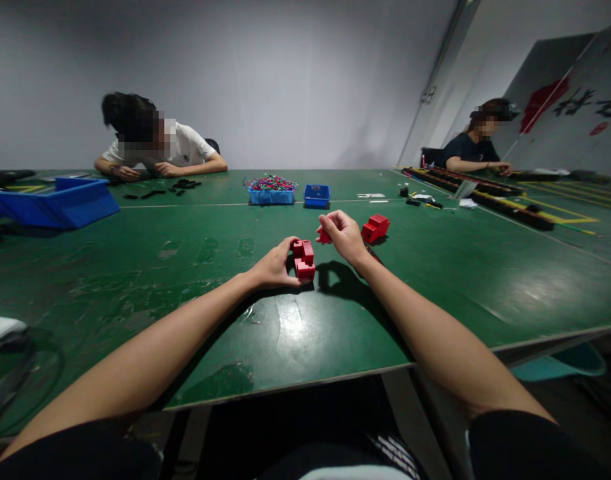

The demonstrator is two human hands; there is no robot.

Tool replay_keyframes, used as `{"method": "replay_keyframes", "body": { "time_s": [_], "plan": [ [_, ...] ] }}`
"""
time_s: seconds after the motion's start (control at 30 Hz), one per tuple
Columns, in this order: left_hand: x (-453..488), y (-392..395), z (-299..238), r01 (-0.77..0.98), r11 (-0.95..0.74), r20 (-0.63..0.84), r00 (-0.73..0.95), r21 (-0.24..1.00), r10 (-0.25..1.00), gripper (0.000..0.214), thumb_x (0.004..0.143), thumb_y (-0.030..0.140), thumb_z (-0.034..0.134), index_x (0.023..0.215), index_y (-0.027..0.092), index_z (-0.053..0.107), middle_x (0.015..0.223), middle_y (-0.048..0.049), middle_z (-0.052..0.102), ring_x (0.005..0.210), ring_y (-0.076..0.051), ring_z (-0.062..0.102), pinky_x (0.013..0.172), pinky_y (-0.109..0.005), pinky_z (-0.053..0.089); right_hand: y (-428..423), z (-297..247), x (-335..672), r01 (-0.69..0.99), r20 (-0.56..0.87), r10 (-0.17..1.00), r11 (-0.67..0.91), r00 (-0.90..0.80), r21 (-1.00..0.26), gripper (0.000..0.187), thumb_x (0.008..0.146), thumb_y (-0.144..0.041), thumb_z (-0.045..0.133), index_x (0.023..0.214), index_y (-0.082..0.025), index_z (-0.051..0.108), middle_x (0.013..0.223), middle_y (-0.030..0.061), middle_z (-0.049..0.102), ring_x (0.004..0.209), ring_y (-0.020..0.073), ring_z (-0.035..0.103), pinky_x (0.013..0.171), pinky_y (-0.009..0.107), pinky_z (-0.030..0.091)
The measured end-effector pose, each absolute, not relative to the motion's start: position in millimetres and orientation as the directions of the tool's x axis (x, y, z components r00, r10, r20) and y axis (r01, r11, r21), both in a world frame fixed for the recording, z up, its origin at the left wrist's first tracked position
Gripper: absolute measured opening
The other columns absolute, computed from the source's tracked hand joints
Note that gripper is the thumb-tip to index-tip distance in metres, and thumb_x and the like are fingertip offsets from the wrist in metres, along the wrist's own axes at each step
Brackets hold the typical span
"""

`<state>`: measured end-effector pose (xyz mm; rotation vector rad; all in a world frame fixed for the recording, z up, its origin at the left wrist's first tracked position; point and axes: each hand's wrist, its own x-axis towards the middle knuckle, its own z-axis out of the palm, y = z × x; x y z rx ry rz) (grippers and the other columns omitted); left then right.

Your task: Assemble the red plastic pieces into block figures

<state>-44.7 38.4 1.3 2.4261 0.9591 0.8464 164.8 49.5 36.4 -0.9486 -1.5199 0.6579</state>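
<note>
My left hand [278,265] is closed around the left side of a red plastic block [305,260] with a stepped shape, which rests on the green table. To the right and slightly higher, my right hand [341,233] pinches a small red piece [324,236], partly covered by the fingers. Its exact kind cannot be made out. Just beyond my right hand lies another red block [376,228], apart from both hands. A thin dark item [374,253] shows beside my right wrist, mostly hidden by it.
A light-blue tray [271,197] heaped with colourful small parts and a dark-blue tray [317,195] stand farther back. A large blue bin [60,203] is at the left. Long dark strips [510,208] lie at right. Two people sit across the table [200,333].
</note>
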Motion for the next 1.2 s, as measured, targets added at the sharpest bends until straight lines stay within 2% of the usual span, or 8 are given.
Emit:
{"method": "replay_keyframes", "body": {
  "time_s": [0.13,0.27,0.47,0.6,0.93,1.2],
  "plan": [
    [-44.1,35.9,4.4,0.48,-0.678,0.382,0.577,0.557,0.722,0.092,0.057,0.048,0.079,0.131,0.017,0.035,0.124,-0.0143,0.054,0.111,-0.028,0.057,0.099,-0.043,0.045,46.2,39.4,163.5,0.196,0.519,0.855,0.509,-0.003,-0.838,0.051,0.073,-0.07,0.061,0.08,-0.021,0.051,0.059,-0.0029,0.06,0.051,0.0111,0.056,0.052,0.023,0.046],
    [-44.2,34.9,6.4,0.482,-0.678,0.371,0.585,0.556,0.721,0.092,0.058,0.047,0.079,0.131,0.016,0.034,0.125,-0.0152,0.054,0.112,-0.028,0.058,0.099,-0.044,0.045,42.8,42.9,162.8,0.174,0.53,0.848,0.526,-0.03,-0.832,0.048,0.078,-0.069,0.055,0.079,-0.021,0.05,0.052,-0.005,0.054,0.044,0.0102,0.051,0.046,0.022,0.043],
    [-44.6,36.1,5.3,0.488,-0.679,0.367,0.59,0.548,0.719,0.093,0.058,0.047,0.079,0.133,0.017,0.033,0.125,-0.0155,0.055,0.111,-0.028,0.059,0.099,-0.044,0.045,39.0,45.4,164.1,0.23,0.528,0.848,0.525,-0.054,-0.82,0.053,0.08,-0.069,0.053,0.062,-0.02,0.048,0.046,-0.0041,0.05,0.037,0.0084,0.046,0.039,0.021,0.038],
    [-44.3,35.7,5.0,0.472,-0.682,0.378,0.587,0.559,0.716,0.093,0.057,0.046,0.08,0.133,0.017,0.035,0.123,-0.0153,0.057,0.11,-0.028,0.06,0.099,-0.044,0.046,39.1,44.3,163.7,0.233,0.516,0.856,0.509,-0.032,-0.829,0.055,0.081,-0.07,0.051,0.058,-0.02,0.046,0.044,-0.0037,0.05,0.033,0.0082,0.044,0.035,0.021,0.034],
    [-45.0,36.4,4.9,0.484,-0.686,0.368,0.596,0.543,0.713,0.09,0.059,0.046,0.079,0.132,0.019,0.034,0.123,-0.0141,0.057,0.11,-0.028,0.06,0.099,-0.043,0.045,43.5,41.3,163.7,0.234,0.53,0.847,0.524,-0.043,-0.819,0.058,0.079,-0.074,0.049,0.059,-0.02,0.045,0.044,-0.0025,0.053,0.035,0.0098,0.048,0.037,0.022,0.035],
    [-43.4,35.9,3.8,0.476,-0.646,0.348,0.572,0.596,0.742,0.091,0.058,0.046,0.08,0.132,0.018,0.036,0.122,-0.0142,0.058,0.104,-0.026,0.062,0.095,-0.043,0.048,45.4,38.6,162.3,0.192,0.495,0.867,0.495,-0.052,-0.847,0.052,0.073,-0.071,0.06,0.069,-0.02,0.052,0.049,-0.0027,0.058,0.036,0.0124,0.052,0.034,0.023,0.036]
  ]
}}
